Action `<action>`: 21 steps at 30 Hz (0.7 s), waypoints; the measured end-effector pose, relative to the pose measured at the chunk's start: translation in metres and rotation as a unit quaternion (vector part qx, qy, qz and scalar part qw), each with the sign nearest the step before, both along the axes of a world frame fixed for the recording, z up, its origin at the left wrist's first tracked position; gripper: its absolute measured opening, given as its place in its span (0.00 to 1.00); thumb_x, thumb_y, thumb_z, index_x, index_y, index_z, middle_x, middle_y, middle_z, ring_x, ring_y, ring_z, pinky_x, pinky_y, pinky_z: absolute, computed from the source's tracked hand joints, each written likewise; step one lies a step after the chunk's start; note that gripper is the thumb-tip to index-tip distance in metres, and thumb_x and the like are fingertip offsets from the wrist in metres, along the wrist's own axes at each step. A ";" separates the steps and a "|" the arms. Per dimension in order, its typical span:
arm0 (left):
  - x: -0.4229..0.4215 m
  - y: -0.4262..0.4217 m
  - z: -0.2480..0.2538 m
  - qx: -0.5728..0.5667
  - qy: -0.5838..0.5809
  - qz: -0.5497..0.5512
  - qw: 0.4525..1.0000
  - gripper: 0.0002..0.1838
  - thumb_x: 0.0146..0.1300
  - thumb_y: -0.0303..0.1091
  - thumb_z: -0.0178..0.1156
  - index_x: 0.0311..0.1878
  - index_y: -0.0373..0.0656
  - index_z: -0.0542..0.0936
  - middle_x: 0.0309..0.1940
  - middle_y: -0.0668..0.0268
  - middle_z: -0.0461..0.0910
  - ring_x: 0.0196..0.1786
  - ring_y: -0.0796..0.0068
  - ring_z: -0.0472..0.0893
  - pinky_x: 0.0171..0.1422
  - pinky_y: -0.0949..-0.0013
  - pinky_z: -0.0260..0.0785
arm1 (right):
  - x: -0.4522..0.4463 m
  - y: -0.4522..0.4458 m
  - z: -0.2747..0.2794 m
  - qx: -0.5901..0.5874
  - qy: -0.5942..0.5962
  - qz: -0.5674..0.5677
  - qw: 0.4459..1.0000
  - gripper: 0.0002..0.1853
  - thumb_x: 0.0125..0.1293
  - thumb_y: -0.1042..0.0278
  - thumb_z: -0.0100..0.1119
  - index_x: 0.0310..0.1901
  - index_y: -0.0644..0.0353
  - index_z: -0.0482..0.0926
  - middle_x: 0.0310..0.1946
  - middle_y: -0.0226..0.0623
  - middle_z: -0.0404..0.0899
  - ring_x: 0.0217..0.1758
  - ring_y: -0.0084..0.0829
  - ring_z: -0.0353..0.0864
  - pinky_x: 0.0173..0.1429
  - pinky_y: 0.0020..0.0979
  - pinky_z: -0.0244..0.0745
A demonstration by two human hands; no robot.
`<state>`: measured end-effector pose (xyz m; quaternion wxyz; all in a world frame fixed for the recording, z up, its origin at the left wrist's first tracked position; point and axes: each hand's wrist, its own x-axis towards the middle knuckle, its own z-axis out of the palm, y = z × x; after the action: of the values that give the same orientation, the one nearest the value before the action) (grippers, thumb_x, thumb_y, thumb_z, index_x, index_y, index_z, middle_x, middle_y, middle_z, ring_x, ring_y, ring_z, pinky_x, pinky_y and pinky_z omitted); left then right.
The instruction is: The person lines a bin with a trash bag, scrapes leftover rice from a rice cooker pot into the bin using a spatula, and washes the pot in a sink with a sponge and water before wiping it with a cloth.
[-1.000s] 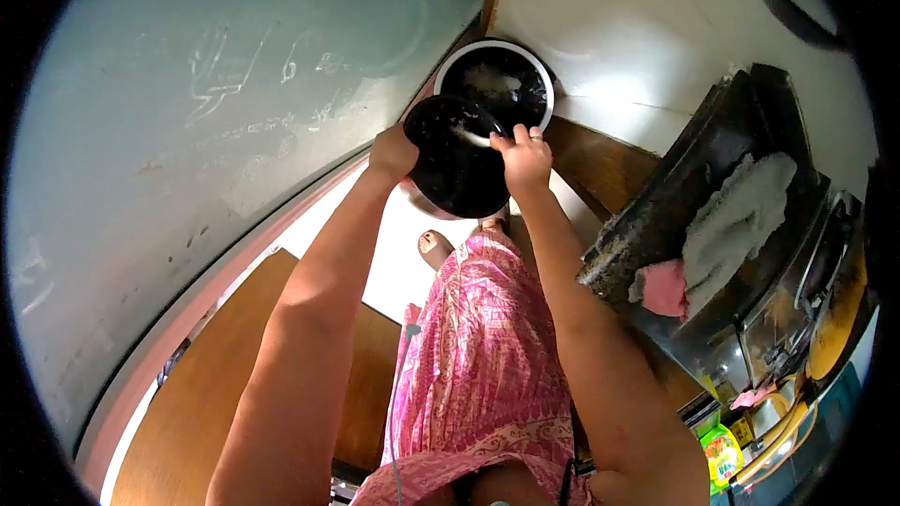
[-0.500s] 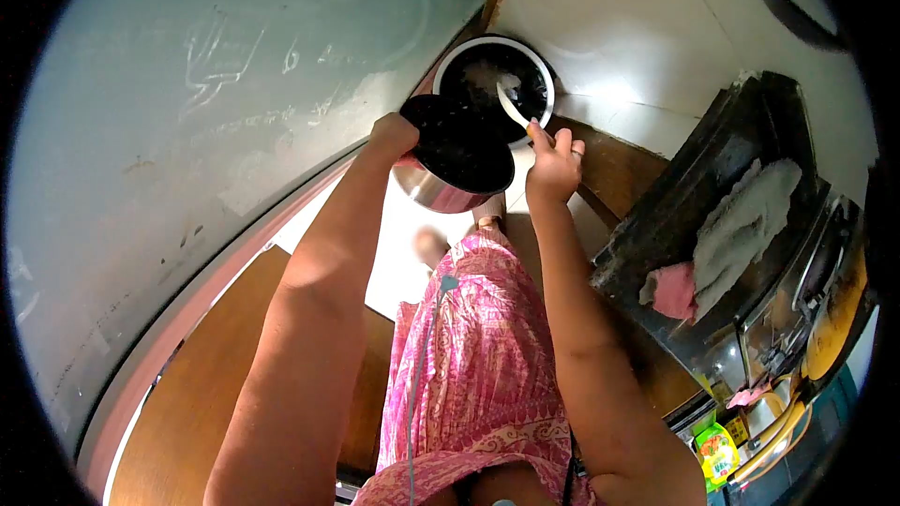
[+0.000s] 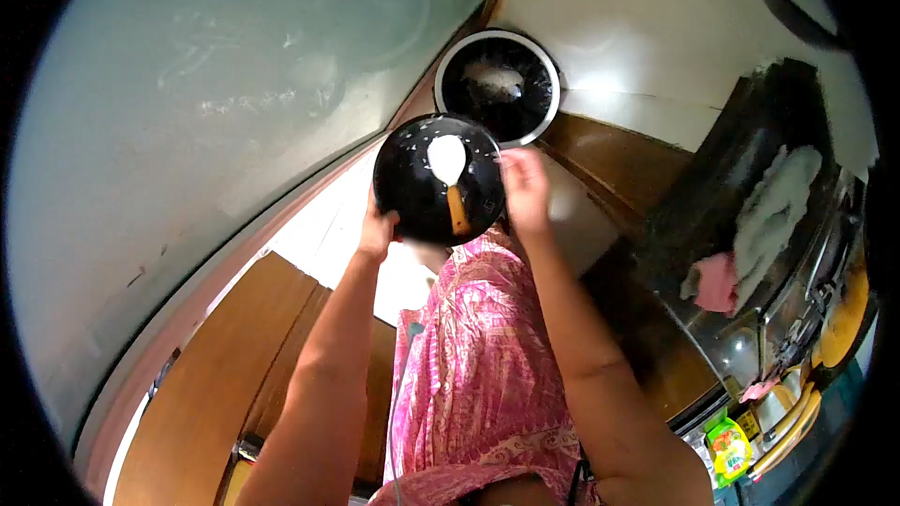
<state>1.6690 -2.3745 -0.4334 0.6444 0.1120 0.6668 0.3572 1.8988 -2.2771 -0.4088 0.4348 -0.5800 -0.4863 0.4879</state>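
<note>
A metal pot with a black inside (image 3: 403,164) is tilted so its opening faces me, with white grains stuck to its walls. Inside it lies a rice paddle (image 3: 447,161) with a white head and an orange-brown handle. My left hand (image 3: 378,228) is closed on the pot's left side, thumb at the rim. At the right rim is my right hand (image 3: 527,189), its fingers smeared by motion; whether they grip the rim I cannot tell. Just beyond the pot, a black bin with a pale rim (image 3: 551,70) stands in the corner, pale scraps in it.
On the right is a dark counter (image 3: 694,197) with a grey cloth (image 3: 778,211) and a pink cloth (image 3: 715,283) on it. A green packet (image 3: 728,450) sits lower right. A wooden surface (image 3: 220,365) is at lower left, beside the greenish wall (image 3: 234,122).
The pot has moved back from the bin and tipped up towards me. My right hand has let go of the rice paddle, which now lies in the pot, and has come to the rim.
</note>
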 end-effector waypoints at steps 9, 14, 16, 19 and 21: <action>-0.006 -0.153 0.027 -0.076 -0.022 0.193 0.978 0.28 0.52 0.18 0.50 0.59 0.49 0.65 0.31 0.67 0.74 0.20 0.77 0.71 0.16 0.78 0.60 | 0.049 0.038 -0.182 -0.346 0.363 -0.265 0.823 0.11 0.62 0.72 0.56 0.43 0.66 0.69 0.36 0.45 0.74 0.44 0.43 0.77 0.53 0.47 0.78; -0.005 -0.202 0.061 -0.120 0.002 0.233 0.965 0.28 0.51 0.19 0.50 0.58 0.50 0.65 0.33 0.67 0.74 0.22 0.78 0.72 0.16 0.79 0.58 | 0.033 0.013 -0.163 -0.316 0.205 -0.288 0.881 0.08 0.55 0.82 0.49 0.37 0.65 0.66 0.27 0.37 0.70 0.24 0.34 0.74 0.37 0.41 0.83; -0.003 -0.226 0.067 -0.143 0.008 0.235 0.961 0.29 0.50 0.19 0.51 0.58 0.51 0.65 0.35 0.68 0.74 0.24 0.78 0.73 0.16 0.78 0.58 | 0.047 -0.022 -0.158 -0.325 0.162 -0.227 0.904 0.11 0.55 0.81 0.50 0.41 0.62 0.67 0.28 0.36 0.70 0.25 0.32 0.73 0.34 0.37 0.82; 0.003 -0.234 0.078 -0.145 -0.003 0.288 0.947 0.29 0.49 0.19 0.52 0.56 0.53 0.66 0.35 0.69 0.74 0.25 0.77 0.73 0.16 0.78 0.59 | 0.064 -0.063 -0.144 -0.393 0.097 -0.121 0.907 0.24 0.56 0.80 0.53 0.56 0.56 0.64 0.40 0.36 0.70 0.40 0.36 0.78 0.35 0.38 0.82; -0.003 -0.254 0.073 -0.143 -0.010 0.284 0.948 0.28 0.49 0.19 0.52 0.55 0.53 0.67 0.36 0.69 0.74 0.26 0.77 0.73 0.16 0.78 0.58 | 0.067 -0.075 -0.150 -0.416 0.027 -0.047 0.908 0.28 0.56 0.80 0.56 0.60 0.57 0.63 0.44 0.38 0.72 0.40 0.35 0.78 0.36 0.37 0.82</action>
<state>1.6664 -2.6281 -0.3603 0.5321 -0.1789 0.7089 0.4270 1.9662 -2.3520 -0.5585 0.1895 -0.7168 -0.1994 0.6407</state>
